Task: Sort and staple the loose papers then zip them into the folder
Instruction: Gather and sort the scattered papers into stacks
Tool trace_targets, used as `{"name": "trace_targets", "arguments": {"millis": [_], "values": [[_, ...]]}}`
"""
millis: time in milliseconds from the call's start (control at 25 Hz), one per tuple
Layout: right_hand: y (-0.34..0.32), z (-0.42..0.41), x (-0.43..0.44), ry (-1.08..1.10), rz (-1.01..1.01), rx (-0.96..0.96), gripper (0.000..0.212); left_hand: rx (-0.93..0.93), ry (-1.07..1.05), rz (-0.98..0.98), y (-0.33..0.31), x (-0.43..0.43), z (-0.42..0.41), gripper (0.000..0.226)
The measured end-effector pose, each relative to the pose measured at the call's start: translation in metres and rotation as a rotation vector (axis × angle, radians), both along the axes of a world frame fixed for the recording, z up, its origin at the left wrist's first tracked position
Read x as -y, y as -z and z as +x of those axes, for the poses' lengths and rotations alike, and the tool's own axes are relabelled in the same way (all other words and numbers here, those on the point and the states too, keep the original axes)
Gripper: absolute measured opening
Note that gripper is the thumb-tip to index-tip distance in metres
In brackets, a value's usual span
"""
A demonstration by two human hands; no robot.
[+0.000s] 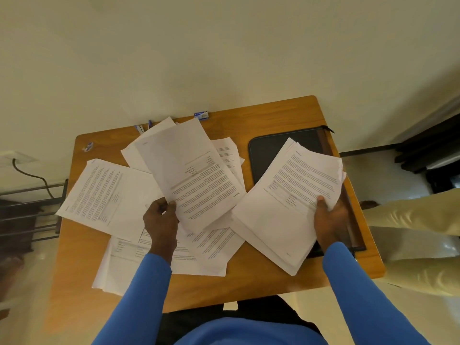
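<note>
Sorting: pinching a printed sheet [196, 175] in left hand [161, 221], thumb-clamping paper stack [281, 215] in right hand [329, 217]; next, probably squaring sheet onto stack.

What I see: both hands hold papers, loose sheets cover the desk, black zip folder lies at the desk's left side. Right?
No: the head view shows the black zip folder at the right side of the desk, partly behind the stack the right hand holds. The left hand holds papers too, and loose sheets cover the desk.

Office-like room: wooden desk [261, 277], scattered papers [104, 192].
</note>
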State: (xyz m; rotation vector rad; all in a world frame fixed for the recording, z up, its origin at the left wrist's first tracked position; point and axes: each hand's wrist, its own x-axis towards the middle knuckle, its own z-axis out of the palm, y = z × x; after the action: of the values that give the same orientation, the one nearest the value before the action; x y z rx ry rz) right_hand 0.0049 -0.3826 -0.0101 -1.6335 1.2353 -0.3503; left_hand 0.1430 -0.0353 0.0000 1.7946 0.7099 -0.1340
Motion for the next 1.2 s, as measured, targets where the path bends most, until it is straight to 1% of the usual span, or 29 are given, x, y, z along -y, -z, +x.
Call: {"name": "trace_targets", "arguments": {"millis": [160, 240, 320, 400, 560, 680, 720, 800, 880, 960, 1040, 1120, 1160, 1200], "values": [[-0.002, 0.001, 0.0, -0.019, 0.029, 0.013, 0.038, 0.006, -0.095, -0.181, -0.005, -0.001, 0.003, 0.016], [-0.002, 0.009, 0.0, -0.031, 0.097, -0.023, 0.032, 0.002, -0.164, -0.279, -0.006, -0.002, 0.006, 0.017], [0.001, 0.019, -0.001, -0.038, 0.171, -0.032, 0.028, -0.006, -0.198, -0.331, -0.007, -0.002, 0.007, 0.017], [0.003, 0.028, 0.0, -0.056, 0.212, -0.044, 0.024, -0.012, -0.217, -0.366, -0.008, 0.0, 0.007, 0.017], [0.006, 0.032, 0.006, -0.076, 0.246, -0.066, 0.021, -0.025, -0.25, -0.4, -0.009, 0.008, 0.008, 0.011], [0.006, 0.032, 0.008, -0.078, 0.265, -0.07, 0.019, -0.055, -0.28, -0.456, -0.006, 0.011, 0.01, 0.016], [0.007, 0.032, 0.009, -0.07, 0.27, -0.064, 0.017, -0.059, -0.315, -0.491, -0.005, 0.012, 0.012, 0.016], [0.007, 0.033, 0.006, -0.053, 0.271, -0.055, 0.016, -0.038, -0.446, -0.549, -0.005, 0.012, 0.017, 0.008], [0.006, 0.035, 0.002, -0.016, 0.259, -0.016, 0.02, -0.023, -0.576, -0.525, -0.003, 0.008, 0.021, 0.009], [0.008, 0.04, -0.005, 0.029, 0.242, 0.023, 0.021, -0.085, -0.623, -0.498, 0.004, -0.005, 0.024, 0.011], [0.008, 0.043, -0.01, 0.109, 0.203, 0.04, 0.023, -0.219, -0.495, -0.506, 0.007, -0.015, 0.023, 0.013], [0.009, 0.046, -0.012, 0.14, 0.157, 0.021, 0.027, -0.313, -0.309, -0.445, 0.008, -0.026, 0.016, 0.012], [0.01, 0.046, -0.011, 0.114, 0.141, 0.001, 0.028, -0.319, -0.223, -0.352, 0.008, -0.03, 0.009, 0.015], [0.01, 0.046, -0.011, 0.068, 0.119, -0.028, 0.028, -0.305, -0.119, -0.188, 0.01, -0.035, 0.002, 0.021]]}}
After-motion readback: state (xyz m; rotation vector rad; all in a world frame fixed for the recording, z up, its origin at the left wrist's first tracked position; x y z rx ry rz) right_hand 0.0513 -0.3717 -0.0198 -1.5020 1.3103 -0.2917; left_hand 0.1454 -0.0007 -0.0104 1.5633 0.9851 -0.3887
